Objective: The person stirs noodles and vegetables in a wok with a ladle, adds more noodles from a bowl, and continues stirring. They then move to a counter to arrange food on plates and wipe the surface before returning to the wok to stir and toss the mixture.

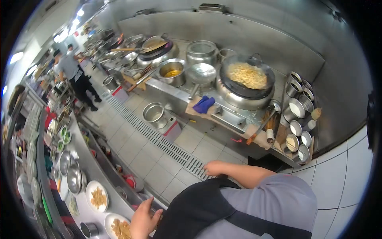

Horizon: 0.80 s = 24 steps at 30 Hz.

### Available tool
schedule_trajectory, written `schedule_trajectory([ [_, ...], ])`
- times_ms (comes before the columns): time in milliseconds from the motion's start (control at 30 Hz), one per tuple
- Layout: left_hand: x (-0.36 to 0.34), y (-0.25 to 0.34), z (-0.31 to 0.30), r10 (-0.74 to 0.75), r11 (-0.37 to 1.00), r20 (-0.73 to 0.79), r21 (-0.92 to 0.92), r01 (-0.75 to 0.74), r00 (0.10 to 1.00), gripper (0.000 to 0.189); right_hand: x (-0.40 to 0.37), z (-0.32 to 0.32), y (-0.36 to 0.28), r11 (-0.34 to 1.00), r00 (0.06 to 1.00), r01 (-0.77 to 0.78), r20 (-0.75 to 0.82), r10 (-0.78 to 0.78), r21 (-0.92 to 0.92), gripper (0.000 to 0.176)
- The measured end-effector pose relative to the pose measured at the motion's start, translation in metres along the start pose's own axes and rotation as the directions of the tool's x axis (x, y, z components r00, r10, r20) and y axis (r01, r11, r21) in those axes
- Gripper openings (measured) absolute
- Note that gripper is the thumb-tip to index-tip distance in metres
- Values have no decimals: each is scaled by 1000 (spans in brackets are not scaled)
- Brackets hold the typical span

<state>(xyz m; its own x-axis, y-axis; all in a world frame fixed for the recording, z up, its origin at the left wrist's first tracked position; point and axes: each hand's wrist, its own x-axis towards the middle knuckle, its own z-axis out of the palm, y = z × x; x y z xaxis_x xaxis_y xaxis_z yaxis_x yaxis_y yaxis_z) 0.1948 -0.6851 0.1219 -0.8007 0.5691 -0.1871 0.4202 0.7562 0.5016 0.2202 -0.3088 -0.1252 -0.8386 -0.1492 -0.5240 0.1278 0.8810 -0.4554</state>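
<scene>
My left hand is at the edge of the steel counter, beside a white plate of food pieces. Its thumb and fingers are apart, and nothing shows in them. A second white plate with similar pieces lies further along. Over the tiled floor and drain grate, my right hand hangs in front of the apron with fingers curled in, and no held thing shows. Across the aisle, a wok on the stove holds pale, noodle-like food. A ladle and a brush lie near its right side.
A blue cloth lies on the stove's front ledge, near a strainer and a pot of yellow liquid. Seasoning tins crowd the right corner. A metal pot stands low in the aisle. Further back, a person stands.
</scene>
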Motion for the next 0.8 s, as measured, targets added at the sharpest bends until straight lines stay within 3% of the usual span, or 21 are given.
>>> schedule_trajectory([
  [133,54,59,1,-120,990,40,86,116,992,56,-44,-1,68,994,994,-112,20,112,9,43],
  [233,92,92,8,15,995,57,96,-20,998,55,-69,-7,105,985,980,-169,113,166,21,44],
  [300,117,117,13,42,996,133,67,-52,990,54,-82,-19,122,950,978,-204,98,186,235,42],
  [333,132,126,19,48,996,143,72,-59,989,54,-86,-24,129,946,977,-210,98,191,245,42],
  [400,161,144,34,63,982,196,165,-96,979,55,-91,-34,138,934,977,-142,-106,186,326,39],
  [433,175,152,41,67,980,205,169,-102,976,55,-95,-42,140,930,976,-146,-106,192,337,39],
  [500,203,171,53,138,965,244,185,-185,960,54,-107,-66,145,891,899,-160,-310,309,425,39],
  [533,215,184,57,140,963,256,188,-191,957,54,-118,-81,146,885,897,-164,-306,318,436,39],
  [600,236,211,63,182,958,336,150,-243,924,52,-138,-102,148,792,728,-296,-411,549,535,43],
  [633,247,219,65,178,958,348,152,-243,920,52,-141,-101,152,785,729,-299,-401,555,543,43],
  [700,270,231,70,322,911,476,78,-404,818,51,-148,-97,163,636,583,-242,-414,699,733,45],
  [733,283,233,75,325,909,478,80,-409,816,51,-149,-94,167,633,580,-240,-414,701,736,45],
  [800,310,236,81,440,854,542,-5,-520,716,50,-151,-77,168,534,483,-299,-357,799,791,41],
])
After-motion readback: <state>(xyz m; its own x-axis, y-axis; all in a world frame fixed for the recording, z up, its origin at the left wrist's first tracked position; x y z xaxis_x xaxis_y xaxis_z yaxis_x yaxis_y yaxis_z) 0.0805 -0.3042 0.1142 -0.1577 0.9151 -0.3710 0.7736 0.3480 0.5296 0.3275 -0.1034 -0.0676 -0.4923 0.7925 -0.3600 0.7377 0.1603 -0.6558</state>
